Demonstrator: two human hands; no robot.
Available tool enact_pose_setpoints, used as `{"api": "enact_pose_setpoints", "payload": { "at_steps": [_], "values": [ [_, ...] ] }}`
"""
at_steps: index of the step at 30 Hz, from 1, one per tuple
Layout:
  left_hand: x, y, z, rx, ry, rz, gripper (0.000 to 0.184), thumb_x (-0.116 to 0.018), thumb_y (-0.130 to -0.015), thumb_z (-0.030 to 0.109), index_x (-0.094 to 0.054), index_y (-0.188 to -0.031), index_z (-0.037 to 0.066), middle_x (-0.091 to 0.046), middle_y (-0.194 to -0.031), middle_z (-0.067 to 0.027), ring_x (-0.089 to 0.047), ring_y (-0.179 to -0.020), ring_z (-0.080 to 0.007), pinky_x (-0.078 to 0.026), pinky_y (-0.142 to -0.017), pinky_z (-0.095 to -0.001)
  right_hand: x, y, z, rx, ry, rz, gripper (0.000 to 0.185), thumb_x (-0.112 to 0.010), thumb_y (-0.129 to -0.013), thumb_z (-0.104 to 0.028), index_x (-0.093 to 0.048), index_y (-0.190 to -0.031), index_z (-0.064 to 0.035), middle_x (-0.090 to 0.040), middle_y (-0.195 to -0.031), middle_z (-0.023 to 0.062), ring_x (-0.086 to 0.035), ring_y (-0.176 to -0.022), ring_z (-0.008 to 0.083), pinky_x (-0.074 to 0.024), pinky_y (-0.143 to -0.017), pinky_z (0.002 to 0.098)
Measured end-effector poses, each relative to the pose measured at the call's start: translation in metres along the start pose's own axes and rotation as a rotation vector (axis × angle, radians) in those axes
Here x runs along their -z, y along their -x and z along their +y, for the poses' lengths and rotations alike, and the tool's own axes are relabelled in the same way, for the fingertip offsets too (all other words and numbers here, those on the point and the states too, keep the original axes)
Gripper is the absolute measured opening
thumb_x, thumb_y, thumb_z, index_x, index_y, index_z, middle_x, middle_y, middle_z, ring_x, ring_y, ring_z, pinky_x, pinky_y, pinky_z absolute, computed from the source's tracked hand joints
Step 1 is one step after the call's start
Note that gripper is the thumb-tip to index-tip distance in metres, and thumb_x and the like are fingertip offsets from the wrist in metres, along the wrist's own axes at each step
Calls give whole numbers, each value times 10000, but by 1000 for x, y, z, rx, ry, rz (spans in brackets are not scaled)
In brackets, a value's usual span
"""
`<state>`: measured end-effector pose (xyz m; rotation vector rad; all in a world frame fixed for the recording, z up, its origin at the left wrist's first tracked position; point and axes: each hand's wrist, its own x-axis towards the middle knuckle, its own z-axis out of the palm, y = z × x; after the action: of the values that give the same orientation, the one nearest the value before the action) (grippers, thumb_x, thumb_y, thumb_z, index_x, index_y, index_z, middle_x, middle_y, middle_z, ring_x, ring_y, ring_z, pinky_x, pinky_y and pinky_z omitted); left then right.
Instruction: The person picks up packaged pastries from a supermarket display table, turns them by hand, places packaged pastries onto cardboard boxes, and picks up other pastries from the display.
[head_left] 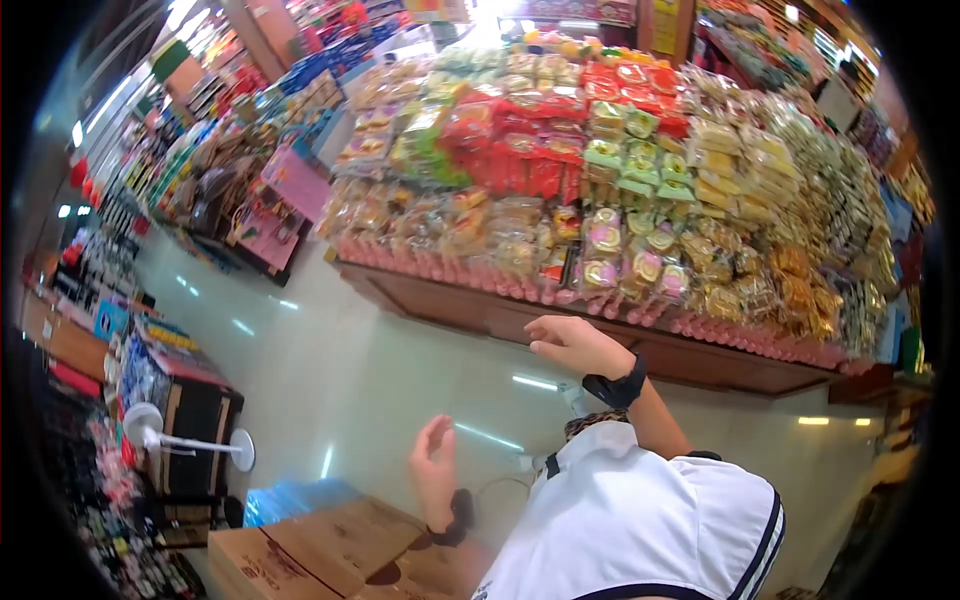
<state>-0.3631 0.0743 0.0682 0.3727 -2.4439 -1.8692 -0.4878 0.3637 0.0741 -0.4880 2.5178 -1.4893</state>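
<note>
My left hand hangs above the floor near the cardboard boxes. Its fingers are loosely bent, slightly blurred, and hold nothing visible. Close to the front edge of the display counter is my right hand, with its fingers loosely curved, the thumb apart and nothing seen in its grasp. Packaged snacks in clear, red, green and yellow wrappers are heaped on the counter, beyond both hands. Each wrist carries a dark band.
A white fan-like stand is at the left by a dark case. Blue plastic lies beside the boxes. Pink boxes and crowded shelves stand at the upper left. More goods line the right edge. Shiny floor runs between.
</note>
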Motion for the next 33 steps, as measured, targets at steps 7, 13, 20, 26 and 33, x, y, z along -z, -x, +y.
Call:
{"api": "enact_pose_setpoints", "payload": {
  "at_steps": [7,13,20,26,33],
  "values": [
    [-73,-42,16,-56,-56,-207,367,-631,-952,161,-629,-1267,-26,-705,-1186,-158,-661,-1091,-242,-499,-958,-359,47,43,62,-127,-87,204,371,-646,-938,-222,-624,-1221,18,-726,-1046,185,-710,-967,280,-554,-868,379],
    [-153,-67,32,-62,-128,-354,359,-631,-949,164,-640,-1245,-38,-701,-1187,-172,-660,-1092,-258,-499,-952,-359,97,73,114,-231,-161,322,350,-641,-949,-195,-620,-1223,21,-722,-1047,181,-706,-941,266,-552,-837,361],
    [-241,-98,42,-77,-185,-508,350,-638,-949,157,-639,-1241,-36,-701,-1188,-176,-665,-1082,-258,-504,-941,-361,142,90,175,-367,-217,500,338,-647,-946,-177,-622,-1222,17,-712,-1048,178,-703,-932,253,-551,-809,352],
    [-314,-117,66,-98,-266,-560,347,-651,-943,141,-636,-1245,-29,-709,-1149,-171,-679,-1032,-252,-519,-911,-354,156,88,236,-405,-285,646,317,-655,-934,-171,-624,-1176,31,-696,-1006,178,-713,-884,261,-554,-777,362],
    [-383,-151,9,-313,-329,-644,404,-691,-916,85,-598,-1301,3,-679,-1104,-101,-644,-1002,-143,-520,-864,-288,157,82,272,-288,22,599,231,-682,-885,-179,-634,-1047,-23,-662,-1026,156,-675,-942,280,-540,-831,404]
  ]
}}
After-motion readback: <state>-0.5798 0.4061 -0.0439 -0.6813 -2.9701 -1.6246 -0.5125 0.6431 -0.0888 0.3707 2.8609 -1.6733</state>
